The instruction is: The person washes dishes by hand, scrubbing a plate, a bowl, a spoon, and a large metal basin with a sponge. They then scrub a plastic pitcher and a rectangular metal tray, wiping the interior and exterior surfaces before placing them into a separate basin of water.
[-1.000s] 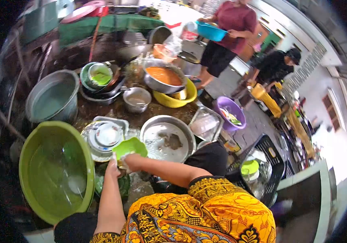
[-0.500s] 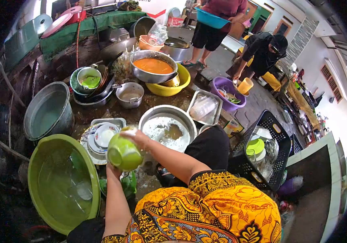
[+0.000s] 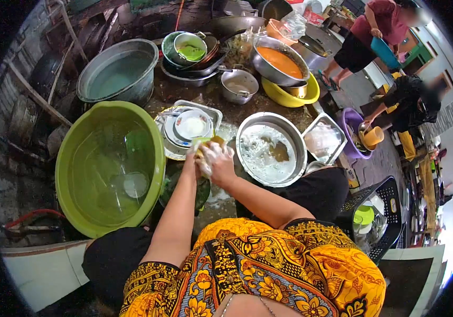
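Observation:
My two hands meet in front of me, over the wet ground between the green tub and the metal basin. Thick white suds coat my right hand [image 3: 220,165], whose fingers are closed around a yellowish, foamy sponge [image 3: 217,140]. My left hand [image 3: 192,162] is closed against it from the other side. A bit of light green bowl [image 3: 200,141] shows at the fingers; most of it is hidden by hands and foam. Just beyond them, a stack of white plates [image 3: 192,124] rests on a metal tray [image 3: 215,113]. To the right stands the metal basin [image 3: 243,158] of soapy water.
A large green tub [image 3: 67,174] of water with dishes is at left, a grey bucket [image 3: 147,79] behind it. Pots [image 3: 238,87], a pan of orange liquid [image 3: 261,63] and a yellow basin [image 3: 311,96] stand ahead. A black crate [image 3: 393,208] is at right. Two people work beyond.
The green bowl was plainly visible between my hands; now it is mostly hidden. My hands have come close together, and the view has tilted down and shifted left.

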The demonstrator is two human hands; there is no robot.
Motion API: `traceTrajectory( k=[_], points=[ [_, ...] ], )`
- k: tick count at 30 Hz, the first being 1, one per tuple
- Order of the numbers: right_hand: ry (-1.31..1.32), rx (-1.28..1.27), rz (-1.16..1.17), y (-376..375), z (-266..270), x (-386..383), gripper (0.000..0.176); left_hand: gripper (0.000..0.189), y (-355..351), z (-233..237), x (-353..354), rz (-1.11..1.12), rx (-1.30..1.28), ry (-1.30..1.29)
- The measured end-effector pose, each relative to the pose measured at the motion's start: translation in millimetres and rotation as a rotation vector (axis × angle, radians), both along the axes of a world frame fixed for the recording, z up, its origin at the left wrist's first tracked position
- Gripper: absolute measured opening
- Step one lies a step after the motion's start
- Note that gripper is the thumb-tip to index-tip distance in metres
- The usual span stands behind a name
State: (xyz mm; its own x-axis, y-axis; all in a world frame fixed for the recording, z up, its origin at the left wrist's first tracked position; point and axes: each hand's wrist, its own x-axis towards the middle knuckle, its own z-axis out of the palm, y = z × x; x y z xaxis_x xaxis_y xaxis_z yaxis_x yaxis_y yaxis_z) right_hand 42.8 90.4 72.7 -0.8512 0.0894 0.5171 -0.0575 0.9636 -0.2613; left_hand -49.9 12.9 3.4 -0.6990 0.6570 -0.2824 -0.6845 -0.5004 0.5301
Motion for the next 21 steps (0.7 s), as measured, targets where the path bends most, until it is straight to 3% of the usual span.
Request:
traceTrajectory(
  k=[1, 2, 3, 4, 6, 7, 10, 12, 13, 14, 15, 18, 19, 20, 21],
  points=[
    [-0.056, 0.010, -0.035, 3, 1, -8, 0.043, 0.041, -1, -1, 3, -0.051, 0.017, 0.187],
    [-0.113, 0.019, -0.070, 9, 1, -19, 0.041, 0.043, 1, 5, 8, -0.038, -0.038, 0.036],
    [-0.128, -0.112, -0.110, 20, -5, -33, 0.035, 0.043, 5, 13, 10, -0.081, -0.016, 0.042],
    [-0.438, -0.158, -0.240, 35, -1, -46, 0.033, 0.044, 8, 19, 10, -0.126, 0.005, 0.048],
    [-0.462, -0.448, -0.311, 71, -18, -70, 0.036, 0.041, 7, 10, 10, -0.076, -0.083, 0.152],
    [-0.460, -0.448, -0.309, 75, -17, -69, 0.036, 0.040, 7, 14, 8, -0.089, -0.164, 0.155],
    [-0.390, -0.318, -0.243, 63, 4, -54, 0.037, 0.040, 9, 22, 8, -0.044, -0.238, 0.172],
    [-0.343, -0.177, -0.087, 34, 13, -31, 0.037, 0.040, 11, 22, 8, 0.074, -0.009, -0.010],
    [-0.212, -0.049, 0.006, 20, 21, -18, 0.036, 0.039, 11, -13, -5, 0.088, -0.041, -0.172],
    [-0.078, 0.074, 0.095, 8, 25, -6, 0.037, 0.042, -1, -17, 0, 0.115, 0.052, -0.159],
    [-0.118, 0.091, 0.147, 6, 20, 3, 0.040, 0.042, -4, -17, -4, 0.097, 0.105, -0.195],
    [-0.132, 0.204, 0.060, 25, -15, 9, 0.041, 0.045, -2, -13, -19, 0.142, 0.195, -0.229],
    [-0.137, -0.046, -0.005, 36, -22, 6, 0.045, 0.047, -4, -11, -19, 0.207, 0.224, -0.238],
    [0.043, -0.298, -0.113, 39, -20, 1, 0.044, 0.047, -5, -1, -17, 0.207, 0.222, -0.243],
    [-0.062, -0.657, -0.164, 48, -15, -4, 0.043, 0.045, -6, 9, -15, 0.182, 0.195, -0.208]
  ],
)
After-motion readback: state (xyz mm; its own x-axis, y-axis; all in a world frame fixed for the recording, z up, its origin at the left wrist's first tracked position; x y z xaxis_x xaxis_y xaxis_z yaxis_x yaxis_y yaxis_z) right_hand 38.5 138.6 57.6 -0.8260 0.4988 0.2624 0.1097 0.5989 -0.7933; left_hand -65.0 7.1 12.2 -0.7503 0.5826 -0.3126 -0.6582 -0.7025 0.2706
